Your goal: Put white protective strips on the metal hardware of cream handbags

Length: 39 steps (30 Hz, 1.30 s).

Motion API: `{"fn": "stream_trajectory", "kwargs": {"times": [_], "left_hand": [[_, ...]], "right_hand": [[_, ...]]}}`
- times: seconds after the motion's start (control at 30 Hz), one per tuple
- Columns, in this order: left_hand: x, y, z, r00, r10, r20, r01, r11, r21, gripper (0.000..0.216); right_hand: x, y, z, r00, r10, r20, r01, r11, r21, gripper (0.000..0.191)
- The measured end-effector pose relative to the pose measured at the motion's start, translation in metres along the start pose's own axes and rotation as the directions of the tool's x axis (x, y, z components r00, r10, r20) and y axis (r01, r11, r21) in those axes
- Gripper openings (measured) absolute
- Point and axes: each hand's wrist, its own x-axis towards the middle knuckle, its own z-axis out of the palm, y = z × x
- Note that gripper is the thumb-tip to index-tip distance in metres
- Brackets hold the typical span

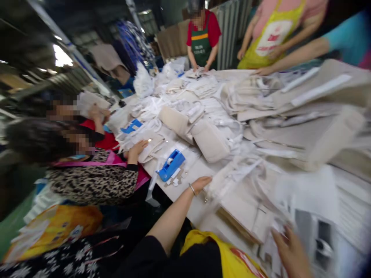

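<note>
A cream handbag with straps lies in front of me at the table edge, its near parts smeared by motion. My left hand, a bracelet on its wrist, is closed at the bag's left end, fingertips against the far side. At the other end is my right hand, blurred, with thumb and fingers bent around the bag's right edge beside some whitish material. Just beyond my left hand stands a blue tape dispenser, small paper scraps lying by it.
Cream bags and white wrapping cover the table. Large stacked cream bags rise at the right. Another blue dispenser stands farther left. Co-workers sit at the left, one hand on a bag; others stand across the table.
</note>
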Motion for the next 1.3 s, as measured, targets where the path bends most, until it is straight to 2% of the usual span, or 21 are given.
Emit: {"fn": "stream_trajectory", "kwargs": {"times": [0.03,0.1,0.17,0.23,0.43,0.67,0.8,1.07,1.3], "left_hand": [[0.004,0.002,0.001,0.997,-0.036,0.073,0.041,0.997,-0.06,0.049],[0.015,0.007,0.001,0.972,-0.113,0.208,0.132,0.988,-0.08,0.048],[0.029,0.013,0.0,0.943,-0.159,0.294,0.178,0.983,-0.039,0.047],[0.041,0.018,0.001,0.925,-0.187,0.331,0.191,0.981,0.021,0.046],[0.067,0.025,0.011,0.932,-0.236,0.276,0.17,0.955,0.244,0.045],[0.07,0.033,0.021,0.912,-0.299,0.28,0.252,0.949,0.191,0.044],[0.06,0.039,0.025,0.941,-0.242,0.237,0.197,0.96,0.2,0.046],[0.029,0.054,0.032,0.974,-0.089,0.21,0.032,0.965,0.26,0.047],[0.001,0.079,0.051,0.981,-0.049,0.188,0.004,0.973,0.232,0.046]], "right_hand": [[-0.005,0.0,0.004,0.997,0.059,0.04,-0.06,0.997,0.041,0.071],[-0.007,0.0,0.013,0.989,0.116,0.086,-0.127,0.983,0.13,0.065],[-0.004,-0.002,0.021,0.988,0.12,0.099,-0.137,0.971,0.195,0.061],[-0.001,-0.004,0.026,0.991,0.097,0.094,-0.117,0.964,0.237,0.058],[0.001,-0.007,0.029,0.994,0.029,0.106,-0.059,0.956,0.287,0.051],[0.008,0.003,0.033,0.992,0.011,0.129,-0.051,0.948,0.316,0.044],[0.016,0.01,0.035,0.997,0.02,0.079,-0.046,0.942,0.332,0.044],[0.02,0.009,0.023,0.987,-0.065,0.144,-0.016,0.866,0.501,0.04],[0.007,0.004,0.012,0.993,-0.095,0.071,0.046,0.858,0.511,0.046]]}}
